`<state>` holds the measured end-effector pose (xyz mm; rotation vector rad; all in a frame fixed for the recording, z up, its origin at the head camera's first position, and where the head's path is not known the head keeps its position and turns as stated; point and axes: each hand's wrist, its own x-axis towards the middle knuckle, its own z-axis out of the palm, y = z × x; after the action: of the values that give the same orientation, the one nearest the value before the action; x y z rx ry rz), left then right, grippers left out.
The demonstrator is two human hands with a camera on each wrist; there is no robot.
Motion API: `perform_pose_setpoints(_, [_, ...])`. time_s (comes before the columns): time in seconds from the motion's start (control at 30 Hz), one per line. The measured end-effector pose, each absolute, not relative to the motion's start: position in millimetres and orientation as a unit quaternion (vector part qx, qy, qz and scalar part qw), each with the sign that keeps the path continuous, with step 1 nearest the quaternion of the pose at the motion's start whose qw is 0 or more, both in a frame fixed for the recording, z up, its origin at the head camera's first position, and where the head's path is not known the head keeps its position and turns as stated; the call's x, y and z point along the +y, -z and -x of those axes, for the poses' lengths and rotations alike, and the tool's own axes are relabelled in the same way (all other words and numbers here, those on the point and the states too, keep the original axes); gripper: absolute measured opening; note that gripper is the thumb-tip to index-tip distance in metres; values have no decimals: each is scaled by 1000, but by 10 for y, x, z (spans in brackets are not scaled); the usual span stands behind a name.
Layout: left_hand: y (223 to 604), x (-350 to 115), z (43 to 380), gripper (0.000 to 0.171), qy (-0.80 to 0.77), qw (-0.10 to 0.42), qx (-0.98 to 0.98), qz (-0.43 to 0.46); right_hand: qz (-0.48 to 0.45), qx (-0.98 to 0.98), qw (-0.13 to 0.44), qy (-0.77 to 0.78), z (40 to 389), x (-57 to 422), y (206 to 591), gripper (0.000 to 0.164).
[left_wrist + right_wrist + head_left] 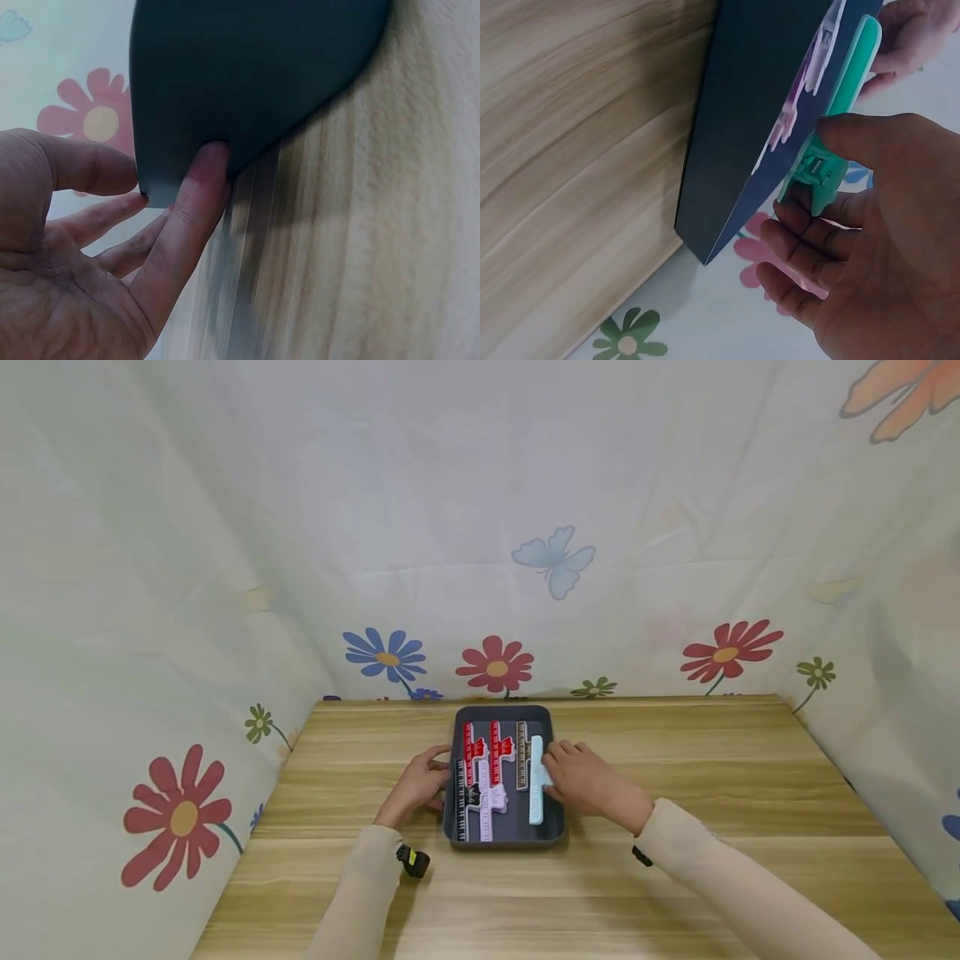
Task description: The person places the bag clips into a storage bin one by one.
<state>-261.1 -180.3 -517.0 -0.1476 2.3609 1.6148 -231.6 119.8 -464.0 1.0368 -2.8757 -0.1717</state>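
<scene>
My right hand (pixel 588 778) pinches a light-blue clip (pixel 536 781) between thumb and fingers, at the right side of a dark grey tray (pixel 498 843). In the right wrist view the clip (pixel 817 169) looks green, and its small spring shows near my fingers. My left hand (pixel 416 781) touches the tray's left outer wall; in the left wrist view one straight finger presses on that wall (pixel 247 82). Inside the tray lie more clips with piano-key patterns: a black one (pixel 462 802), a lilac one (pixel 486 802), a brown one (pixel 522 756), a red one (pixel 469 752) and a second red one (pixel 495 752).
The tray stands on a wood-grain table (pixel 675 760), close to its back edge. Behind and beside the table hangs a white curtain (pixel 420 527) printed with flowers and a butterfly. A black wrist device (pixel 413 862) is strapped at the left sleeve.
</scene>
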Motion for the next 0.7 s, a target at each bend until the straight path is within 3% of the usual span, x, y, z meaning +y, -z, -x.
perform_pose_setpoints(0.2, [5174, -1814, 2606, 58, -562, 136, 815, 47, -355, -929, 46, 98, 2331, 1072, 4688, 59])
perform_pose_setpoints(0.7, [5168, -1810, 2614, 57, -563, 141, 813, 46, -370, -919, 32, 136, 2386, 868, 4844, 58])
